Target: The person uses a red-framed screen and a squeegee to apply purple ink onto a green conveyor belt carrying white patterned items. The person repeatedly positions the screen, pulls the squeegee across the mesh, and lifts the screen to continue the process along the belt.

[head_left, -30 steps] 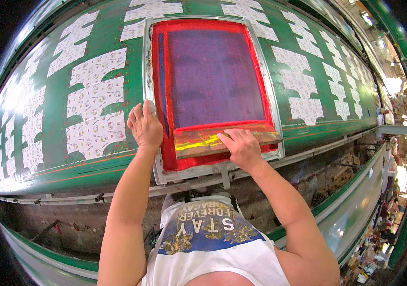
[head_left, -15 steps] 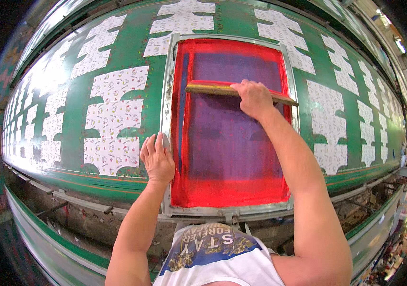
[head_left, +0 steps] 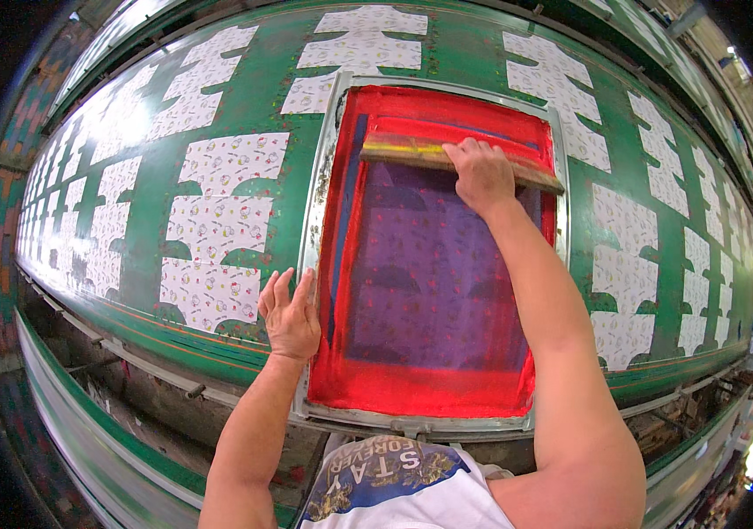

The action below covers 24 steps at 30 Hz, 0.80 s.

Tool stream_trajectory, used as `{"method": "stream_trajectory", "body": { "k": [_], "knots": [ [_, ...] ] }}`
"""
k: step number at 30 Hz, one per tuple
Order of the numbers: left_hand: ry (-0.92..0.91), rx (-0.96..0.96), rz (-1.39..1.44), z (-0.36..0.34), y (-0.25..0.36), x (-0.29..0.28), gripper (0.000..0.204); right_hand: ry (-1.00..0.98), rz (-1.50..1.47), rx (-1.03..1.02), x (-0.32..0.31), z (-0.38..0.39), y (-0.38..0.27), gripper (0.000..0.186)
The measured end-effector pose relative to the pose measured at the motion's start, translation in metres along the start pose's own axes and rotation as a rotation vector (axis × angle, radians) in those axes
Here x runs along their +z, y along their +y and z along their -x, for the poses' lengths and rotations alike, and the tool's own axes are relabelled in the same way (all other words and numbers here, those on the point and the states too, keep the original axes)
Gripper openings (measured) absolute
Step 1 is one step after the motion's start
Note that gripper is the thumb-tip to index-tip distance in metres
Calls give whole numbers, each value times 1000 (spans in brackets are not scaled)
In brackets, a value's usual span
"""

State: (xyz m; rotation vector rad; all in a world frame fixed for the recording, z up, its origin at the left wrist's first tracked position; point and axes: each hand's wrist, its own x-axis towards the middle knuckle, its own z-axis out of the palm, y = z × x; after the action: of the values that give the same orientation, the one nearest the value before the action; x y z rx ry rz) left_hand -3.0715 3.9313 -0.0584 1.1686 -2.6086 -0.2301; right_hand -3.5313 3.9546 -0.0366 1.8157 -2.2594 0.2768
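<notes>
A metal-framed printing screen (head_left: 316,203) with a red border and purple mesh lies flat on the long green table (head_left: 473,62). A wooden squeegee (head_left: 403,152) rests across the far end of the mesh. My right hand (head_left: 482,172) grips its handle near the middle, arm stretched over the screen. My left hand (head_left: 290,310) presses flat on the screen's left frame edge, near its front corner, fingers spread.
White printed fabric pieces (head_left: 217,225) with small coloured motifs lie in rows on the green table, left and right (head_left: 632,264) of the screen. The table's metal front rail (head_left: 156,370) runs below my hands. Cluttered floor shows at far right (head_left: 747,441).
My right hand has pushed the squeegee from the near end of the screen to the far end. My left hand stayed on the left frame edge.
</notes>
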Motion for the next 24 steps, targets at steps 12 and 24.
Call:
{"method": "stream_trajectory", "body": {
  "k": [12, 24],
  "knots": [
    [-16, 10, -3, -1, 1, -3, 55, -133, -37, 105, -31, -65, 32, 42],
    [-29, 11, 7, -2, 1, -4, 56, -507, -179, -2, -39, -96, 58, 40]
  ]
}}
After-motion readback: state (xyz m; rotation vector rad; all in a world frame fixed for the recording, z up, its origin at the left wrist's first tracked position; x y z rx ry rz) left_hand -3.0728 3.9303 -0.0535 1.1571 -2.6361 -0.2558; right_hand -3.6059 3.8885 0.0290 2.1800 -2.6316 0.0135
